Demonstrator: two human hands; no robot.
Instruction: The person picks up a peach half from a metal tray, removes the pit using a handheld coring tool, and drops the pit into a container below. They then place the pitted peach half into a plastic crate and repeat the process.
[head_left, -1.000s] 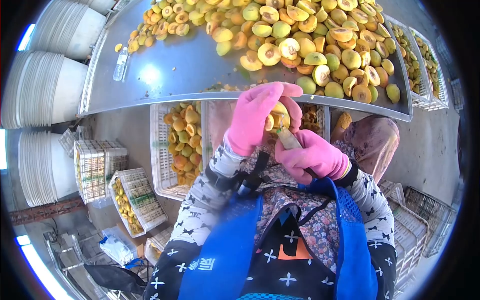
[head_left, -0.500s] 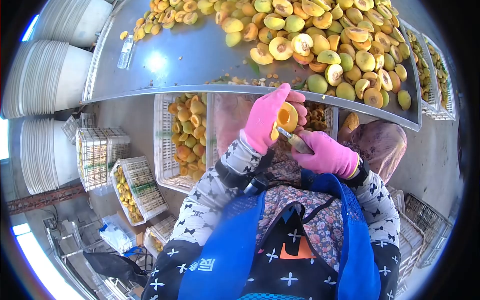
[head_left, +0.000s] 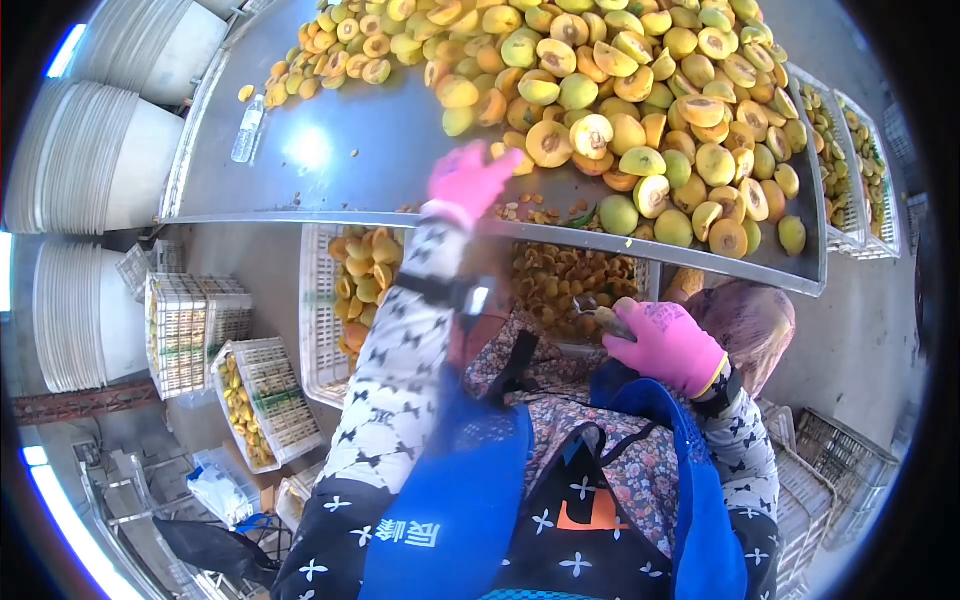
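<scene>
Head view: what have your hands got right now?

— My left hand (head_left: 468, 185) is out over the metal table (head_left: 330, 180), fingers spread loosely, right by the near-left edge of the pile of fruit halves (head_left: 625, 125). It's blurry, so I can't tell if I'm touching one. My right hand (head_left: 668, 345) is curled shut around the handle of a hand tool (head_left: 612, 322), metal end out over the crate of small pieces (head_left: 570, 285).

— And what else is around, anything in the way?

— Loose bits (head_left: 540, 214) lie along the near rim, and a clear bottle (head_left: 247, 130) stands or lies at the left side, can't say which. The table edge cuts across the view of both crates below. My left forearm (head_left: 410, 345) also covers part of the crate of bigger halves (head_left: 325, 380), and my right hand hides a corner of the other one. Stacked white tubs (head_left: 75, 165) and more crates (head_left: 245, 405) are off to the left.

— What changed from half a second ago?

— Back then my left hand had a hollowed half, with the tool's tip at it. That half's gone from between my hands, the left has swung up over the tabletop, and the tool's still in my right.
</scene>
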